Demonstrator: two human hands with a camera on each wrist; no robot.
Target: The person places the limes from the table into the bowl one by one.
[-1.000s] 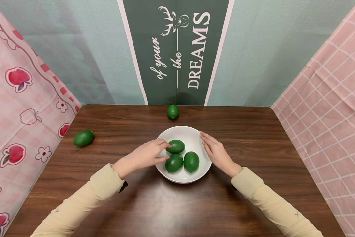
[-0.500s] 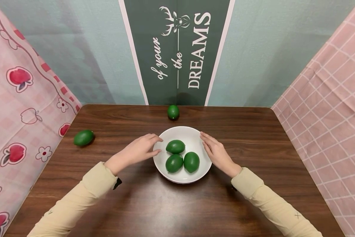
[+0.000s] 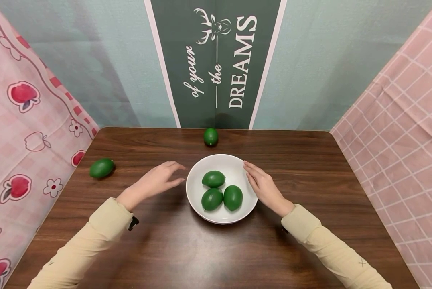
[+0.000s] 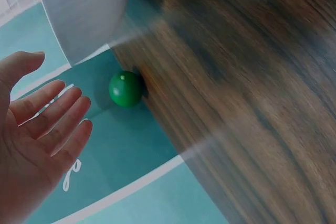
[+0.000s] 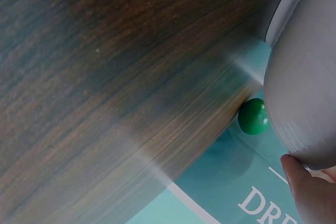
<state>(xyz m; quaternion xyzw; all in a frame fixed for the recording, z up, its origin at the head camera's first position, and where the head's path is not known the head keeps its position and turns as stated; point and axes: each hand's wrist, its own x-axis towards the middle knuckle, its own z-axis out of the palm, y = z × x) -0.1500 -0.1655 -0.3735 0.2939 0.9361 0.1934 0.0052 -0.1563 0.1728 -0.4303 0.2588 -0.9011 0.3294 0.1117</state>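
Note:
A white bowl (image 3: 222, 216) stands near the middle of the wooden table, holding a lime (image 3: 213, 179) at the back, another lime (image 3: 212, 199) at the front left and a third lime (image 3: 233, 197) at the right. Left of the bowl, my left hand (image 3: 152, 182) is apart from its rim. The left wrist view shows that hand (image 4: 42, 135) with relaxed, spread fingers and a bare palm. My right hand (image 3: 266, 188) rests straight fingers along the bowl's right rim. In the right wrist view a fingertip (image 5: 293, 165) touches the bowl's outer wall (image 5: 307, 77).
One loose lime (image 3: 210, 137) lies behind the bowl by the table's back edge. Another lime (image 3: 102, 167) is at the table's left edge. Patterned cloths (image 3: 291, 64) hang behind the table and along both sides.
My left hand has drawn back leftward from over the limes in the bowl, past the rim, and is now over the table. My right hand stays at the rim.

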